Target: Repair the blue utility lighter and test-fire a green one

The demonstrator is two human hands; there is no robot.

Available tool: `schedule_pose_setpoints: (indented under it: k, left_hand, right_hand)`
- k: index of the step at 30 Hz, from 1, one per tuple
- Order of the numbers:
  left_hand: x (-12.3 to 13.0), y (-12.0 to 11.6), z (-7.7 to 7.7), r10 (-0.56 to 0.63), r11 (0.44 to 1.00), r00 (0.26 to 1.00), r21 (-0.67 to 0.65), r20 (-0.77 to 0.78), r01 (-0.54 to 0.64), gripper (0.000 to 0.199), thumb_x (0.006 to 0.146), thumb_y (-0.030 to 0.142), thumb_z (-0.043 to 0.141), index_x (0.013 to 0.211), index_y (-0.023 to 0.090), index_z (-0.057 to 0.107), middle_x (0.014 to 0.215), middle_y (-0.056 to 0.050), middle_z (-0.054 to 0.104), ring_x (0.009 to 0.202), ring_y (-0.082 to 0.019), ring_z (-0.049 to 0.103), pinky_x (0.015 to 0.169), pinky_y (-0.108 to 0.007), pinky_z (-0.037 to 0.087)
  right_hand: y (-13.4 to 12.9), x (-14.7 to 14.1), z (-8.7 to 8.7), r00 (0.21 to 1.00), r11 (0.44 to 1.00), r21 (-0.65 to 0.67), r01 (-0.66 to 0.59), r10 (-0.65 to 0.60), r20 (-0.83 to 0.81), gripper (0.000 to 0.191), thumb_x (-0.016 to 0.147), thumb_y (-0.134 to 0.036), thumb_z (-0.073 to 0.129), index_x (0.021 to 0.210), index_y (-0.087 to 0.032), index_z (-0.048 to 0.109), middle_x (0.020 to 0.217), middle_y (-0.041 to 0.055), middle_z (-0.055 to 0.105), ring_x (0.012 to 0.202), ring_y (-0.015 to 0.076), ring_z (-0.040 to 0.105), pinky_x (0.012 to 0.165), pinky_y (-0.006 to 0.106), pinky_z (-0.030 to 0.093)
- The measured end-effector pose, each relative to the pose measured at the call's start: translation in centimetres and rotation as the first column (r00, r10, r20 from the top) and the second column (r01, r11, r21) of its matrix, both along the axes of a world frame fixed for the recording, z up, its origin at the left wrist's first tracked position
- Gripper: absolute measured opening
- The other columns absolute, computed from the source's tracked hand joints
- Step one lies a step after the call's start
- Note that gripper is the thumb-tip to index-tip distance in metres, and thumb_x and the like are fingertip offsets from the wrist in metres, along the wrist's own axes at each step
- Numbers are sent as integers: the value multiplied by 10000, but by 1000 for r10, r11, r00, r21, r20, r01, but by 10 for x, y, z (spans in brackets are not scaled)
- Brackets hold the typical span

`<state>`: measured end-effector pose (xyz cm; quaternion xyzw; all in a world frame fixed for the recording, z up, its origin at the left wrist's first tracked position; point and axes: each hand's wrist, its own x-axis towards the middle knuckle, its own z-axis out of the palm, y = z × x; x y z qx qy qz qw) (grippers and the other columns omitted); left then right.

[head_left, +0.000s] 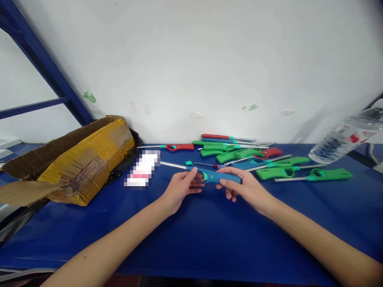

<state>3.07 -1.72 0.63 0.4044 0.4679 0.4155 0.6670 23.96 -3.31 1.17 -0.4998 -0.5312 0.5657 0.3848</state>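
Note:
A blue long-necked lighter point(217, 177) is held level above the blue table, its metal tube pointing left. My left hand point(182, 187) grips it near the teal trigger, where the tube meets the handle. The handle's right end sits between the thumb and fingers of my right hand point(239, 184). Just behind the lighter lie a small teal piece point(189, 163) and a thin screwdriver point(206, 164) with a red part. Several green lighters point(273, 173) and a few of other colours lie behind and right of my right hand.
An open cardboard box point(89, 163) with yellow tape stands at the left, beside a blurred white item point(143, 169). A red lighter point(179, 147) lies near the wall. At the right, a clear plastic bottle point(344, 137) is tilted. The blue table point(197, 239) has its front edge below.

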Motion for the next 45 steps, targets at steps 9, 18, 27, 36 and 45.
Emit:
schedule_pose_setpoints:
  k: [9,18,27,36,45]
  left_hand:
    - [-10,10,2,75,989,996,132,-54,-67,411,814,523,707,831,113,707,856,-98,711,812,-194,693,714,-281,537]
    - [-19,19,10,147,986,989,79,-9,-146,372,830,486,708,820,115,688,700,-40,663,654,-150,686,601,-226,524]
    - [-22,20,14,165,985,986,45,-23,-164,308,970,389,516,1030,122,656,984,-103,712,642,-130,666,594,-254,524]
    - [-19,22,3,17,997,992,71,-127,-8,276,941,349,543,903,114,682,822,-68,666,629,-113,615,588,-235,481]
    - [-14,20,0,-10,993,979,117,-202,34,262,898,343,562,814,126,681,740,-52,651,595,-114,588,556,-227,457]
  right_hand:
    - [10,3,-12,958,930,359,76,-168,232,435,771,-458,700,1106,-196,612,683,-14,602,546,138,561,516,275,487]
    - [13,-5,-11,799,787,580,-211,-203,566,405,889,-436,594,1229,-217,603,984,71,702,709,201,622,710,355,513]
    - [92,-46,12,760,667,702,-249,-315,568,384,892,-344,593,1236,-176,615,1104,94,710,867,234,652,825,360,502]
    - [150,-84,11,606,727,579,-370,-283,743,435,914,-382,585,1305,-190,575,1152,87,710,986,245,656,824,341,499]
    - [157,-94,-6,435,733,491,-471,-290,852,391,820,-319,693,1171,-161,623,1188,138,648,1074,281,612,882,365,493]
